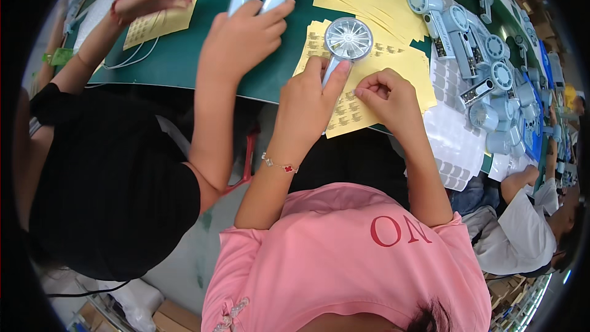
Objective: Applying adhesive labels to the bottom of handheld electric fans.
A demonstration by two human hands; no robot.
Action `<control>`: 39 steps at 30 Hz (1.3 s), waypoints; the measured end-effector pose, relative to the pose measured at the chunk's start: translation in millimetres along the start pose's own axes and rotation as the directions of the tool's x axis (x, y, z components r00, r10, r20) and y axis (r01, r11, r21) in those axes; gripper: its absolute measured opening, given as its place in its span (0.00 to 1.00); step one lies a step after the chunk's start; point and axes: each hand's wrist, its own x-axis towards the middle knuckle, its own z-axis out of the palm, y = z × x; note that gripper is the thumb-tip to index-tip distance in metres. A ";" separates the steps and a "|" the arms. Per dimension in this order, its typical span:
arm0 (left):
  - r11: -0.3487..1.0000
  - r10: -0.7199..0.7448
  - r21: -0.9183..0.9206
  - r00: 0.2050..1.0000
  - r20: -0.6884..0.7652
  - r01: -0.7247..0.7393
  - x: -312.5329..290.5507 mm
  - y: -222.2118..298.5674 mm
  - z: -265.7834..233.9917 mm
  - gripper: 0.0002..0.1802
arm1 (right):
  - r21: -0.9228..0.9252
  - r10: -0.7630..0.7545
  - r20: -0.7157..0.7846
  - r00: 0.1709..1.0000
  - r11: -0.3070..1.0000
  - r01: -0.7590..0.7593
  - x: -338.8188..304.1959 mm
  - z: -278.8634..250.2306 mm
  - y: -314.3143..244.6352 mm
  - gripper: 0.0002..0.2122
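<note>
The bare left hand [312,89] hides much of the handle of the light-blue handheld fan with a round, clear grille [348,39]; whether the curled fingertips of the bare right hand [388,97] pinch anything cannot be told. Markings on the yellow paper sheets [347,115] are too small to make out, and the upper edge crops two light-blue fans in a neighbour's hand [243,43]. At right, heaped light-blue plastic fans [455,19] partly hide one another.

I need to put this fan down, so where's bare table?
Bare green table shows between the co-worker's right forearm and the yellow sheets, and between that forearm and the white cable. The right side is crowded with blue fans.
</note>
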 end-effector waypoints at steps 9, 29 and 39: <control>0.992 0.009 0.122 0.997 0.072 -0.018 -3.8 13.4 -4.1 0.22 | -0.026 -0.119 -0.076 0.990 0.993 0.117 -26.2 -6.2 -16.7 0.04; 0.411 0.049 -0.893 0.973 0.225 0.186 -22.9 45.3 19.8 0.34 | 0.823 0.052 0.189 0.981 0.536 -0.187 -80.0 -30.9 -54.1 0.03; 0.483 0.086 -0.852 0.957 0.277 0.203 -31.5 45.9 14.4 0.32 | 0.743 0.016 0.275 0.961 0.631 -0.224 -77.9 -39.1 -54.8 0.04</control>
